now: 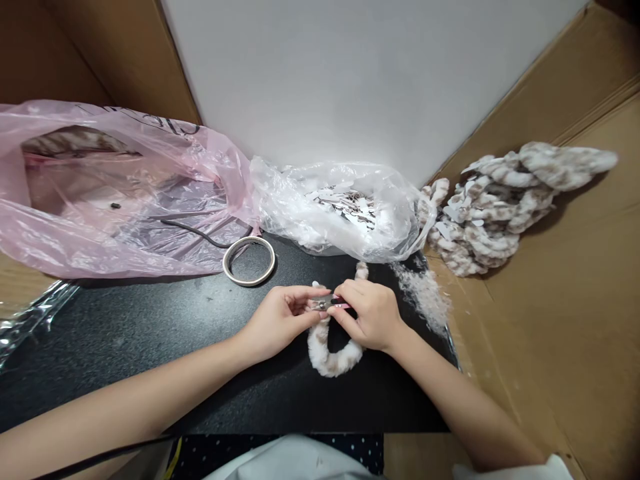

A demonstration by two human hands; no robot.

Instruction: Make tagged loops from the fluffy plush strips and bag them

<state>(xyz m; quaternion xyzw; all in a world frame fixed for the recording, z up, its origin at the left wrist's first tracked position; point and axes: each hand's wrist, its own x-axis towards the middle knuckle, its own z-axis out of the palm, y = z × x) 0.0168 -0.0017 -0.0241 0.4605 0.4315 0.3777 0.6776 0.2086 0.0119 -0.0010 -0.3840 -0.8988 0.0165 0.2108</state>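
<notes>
A fluffy white-and-brown plush strip [334, 362] lies curved in a U on the black tabletop, its two ends running up under my hands. My left hand [280, 317] is closed at the strip's left end, thumb and fingers pinching near a small metal piece. In the grip of my right hand [373, 313] is a small metal hand tool [339, 303] with dark and pink handles, pointing left towards my left fingertips. Its exact kind is hard to make out. The strip's right end [361, 270] shows beyond my right hand.
A clear plastic bag [295, 207] of white and dark cut pieces stands at the back. Left of it lies a pink bag [100, 257], with a tape roll [227, 261] in front. Plush strips [500, 200] pile against cardboard [565, 300]. Loose fluff [427, 293] lies at the right.
</notes>
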